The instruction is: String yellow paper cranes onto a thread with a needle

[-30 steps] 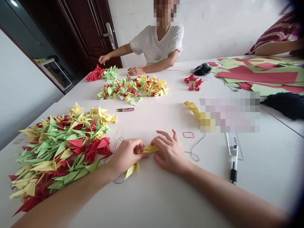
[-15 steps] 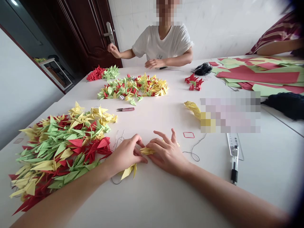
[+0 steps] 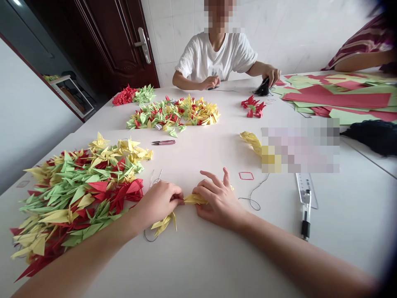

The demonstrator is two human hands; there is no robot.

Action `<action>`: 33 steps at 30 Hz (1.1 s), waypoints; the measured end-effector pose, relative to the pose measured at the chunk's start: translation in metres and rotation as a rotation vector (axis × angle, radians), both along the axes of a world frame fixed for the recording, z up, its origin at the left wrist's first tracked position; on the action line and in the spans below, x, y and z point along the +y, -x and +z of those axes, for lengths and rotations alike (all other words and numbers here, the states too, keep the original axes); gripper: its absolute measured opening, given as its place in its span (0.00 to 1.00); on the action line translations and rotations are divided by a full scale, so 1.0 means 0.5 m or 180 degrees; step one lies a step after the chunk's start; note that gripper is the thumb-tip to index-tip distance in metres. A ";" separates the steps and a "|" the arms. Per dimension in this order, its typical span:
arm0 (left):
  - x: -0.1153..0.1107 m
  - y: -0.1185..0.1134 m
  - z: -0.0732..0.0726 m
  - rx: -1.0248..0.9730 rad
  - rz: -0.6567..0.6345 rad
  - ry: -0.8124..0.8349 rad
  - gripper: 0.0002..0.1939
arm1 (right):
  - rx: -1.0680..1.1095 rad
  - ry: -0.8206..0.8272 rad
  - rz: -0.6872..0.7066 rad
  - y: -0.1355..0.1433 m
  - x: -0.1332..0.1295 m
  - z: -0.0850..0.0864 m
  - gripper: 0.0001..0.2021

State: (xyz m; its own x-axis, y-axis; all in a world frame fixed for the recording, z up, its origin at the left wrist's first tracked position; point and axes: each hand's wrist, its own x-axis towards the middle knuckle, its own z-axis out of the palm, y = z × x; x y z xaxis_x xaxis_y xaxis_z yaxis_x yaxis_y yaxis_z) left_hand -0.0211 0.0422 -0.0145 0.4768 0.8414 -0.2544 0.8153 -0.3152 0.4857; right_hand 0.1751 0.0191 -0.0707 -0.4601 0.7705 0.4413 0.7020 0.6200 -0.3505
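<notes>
My right hand (image 3: 217, 202) is closed over folded yellow paper cranes (image 3: 194, 199) on the table, its thumb and index finger around them and its other fingers raised. At the left tip of those cranes, my left hand (image 3: 163, 200) pinches with thumb and fingertips; what lies between them is hidden. Below the left palm is another yellow paper crane (image 3: 165, 223), partly covered, with a dark thread (image 3: 151, 239) curving beside it. Close to my left wrist spreads a large pile of red, green and yellow paper cranes (image 3: 77, 194).
Thread snips (image 3: 163, 142) lie ahead. On the right are a strung yellow bundle (image 3: 252, 140), a red outlined square (image 3: 246, 176), a loose thread (image 3: 252, 199), a pen (image 3: 306, 215) and a clear ruler (image 3: 302, 182). Opposite sits a person in white (image 3: 217, 54), near another crane pile (image 3: 173, 111).
My left fingers have closed and moved slightly left, and the yellow crane under them has shifted left. The right hand barely moves. The person opposite has reached a hand to the black thread bundle.
</notes>
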 end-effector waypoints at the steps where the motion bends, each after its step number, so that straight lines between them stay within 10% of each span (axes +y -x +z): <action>1: 0.000 0.000 0.001 0.0010 -0.0011 0.0008 0.10 | -0.0003 0.0008 0.0003 0.000 0.000 0.000 0.11; 16: -0.005 0.011 0.007 0.0256 -0.0101 -0.0146 0.03 | 0.0023 0.0188 -0.0088 -0.001 0.000 0.003 0.11; 20: -0.013 0.002 0.004 0.0093 -0.0288 -0.0401 0.19 | -0.0015 0.0051 -0.0091 -0.001 0.000 0.000 0.09; 27: -0.017 -0.010 0.001 -0.0216 -0.0338 -0.0989 0.16 | 0.0127 -0.0176 -0.0023 -0.005 -0.013 0.019 0.21; 33: -0.029 -0.007 0.007 -0.0125 -0.1437 -0.2168 0.13 | 0.0026 -0.0108 -0.0173 -0.011 -0.015 0.018 0.19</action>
